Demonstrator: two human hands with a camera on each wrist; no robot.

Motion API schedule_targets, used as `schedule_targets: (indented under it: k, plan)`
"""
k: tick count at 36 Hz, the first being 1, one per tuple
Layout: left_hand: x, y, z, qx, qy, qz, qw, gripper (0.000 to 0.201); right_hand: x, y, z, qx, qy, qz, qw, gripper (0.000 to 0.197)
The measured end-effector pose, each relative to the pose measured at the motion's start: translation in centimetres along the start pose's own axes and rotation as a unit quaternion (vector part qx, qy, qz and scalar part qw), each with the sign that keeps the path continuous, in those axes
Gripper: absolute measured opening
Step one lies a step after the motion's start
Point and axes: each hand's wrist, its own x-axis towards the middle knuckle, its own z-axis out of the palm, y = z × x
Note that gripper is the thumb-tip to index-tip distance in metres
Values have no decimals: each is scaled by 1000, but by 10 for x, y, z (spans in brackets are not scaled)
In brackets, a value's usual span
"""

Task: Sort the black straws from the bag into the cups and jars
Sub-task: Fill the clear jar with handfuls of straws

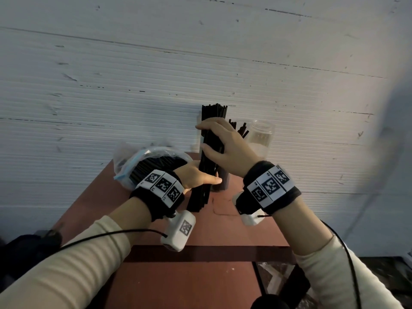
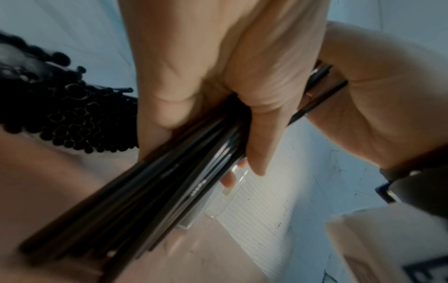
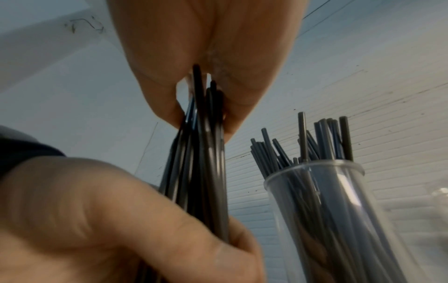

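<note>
On the tabletop [image 1: 200,275], far left, the bag [image 1: 124,161] keeps spare straws; your left hand [image 1: 196,175] and right hand [image 1: 220,143] both clasp an upright bundle of straws [image 1: 207,181], probably squaring ends before the part-filled cup [image 3: 339,210] beside it.

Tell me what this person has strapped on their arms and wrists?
Both arms wear cream long sleeves. The left hand and right hand are bare. Each wrist carries a black fabric band faced with white plates printed with square black-and-white code markers. A small white camera box hangs under each wrist, with a thin black cable trailing back.
</note>
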Motion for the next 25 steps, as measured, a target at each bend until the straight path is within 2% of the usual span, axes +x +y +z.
schedule_targets:
  k: [4, 8, 10, 13, 16, 18, 20, 23, 25]
  plan:
    - [-8, 9, 3, 44, -2, 5, 999, 6, -1, 0, 6, 10, 32, 22, 999, 25]
    - [-5, 0, 1, 71, 26, 4, 997, 26, -2, 0, 6, 16, 44, 34, 998, 18]
    - [0, -9, 2, 64, 41, 5, 997, 26, -1, 0, 5, 15, 47, 30, 998, 19]
    - [2, -12, 3, 34, 87, 23, 995, 27, -1, -2, 0, 2, 61, 27, 998, 28]
    - [0, -9, 2, 2, 101, 56, 993, 27, -3, -7, -14, 11, 73, 37, 997, 59]
    - [-3, -4, -1, -9, 83, 67, 994, 23, -5, -10, -22, 44, 67, 68, 994, 79]
    - [-9, 7, -3, 2, 48, 84, 995, 25, -6, -11, -28, 53, 48, 98, 993, 87]
    - [-19, 25, -4, 46, -45, 115, 991, 26, -9, -13, -33, 91, -46, 139, 985, 80]
    - [-23, 33, -3, 93, -101, 109, 984, 25, -11, -17, -33, 115, -130, 145, 974, 62]
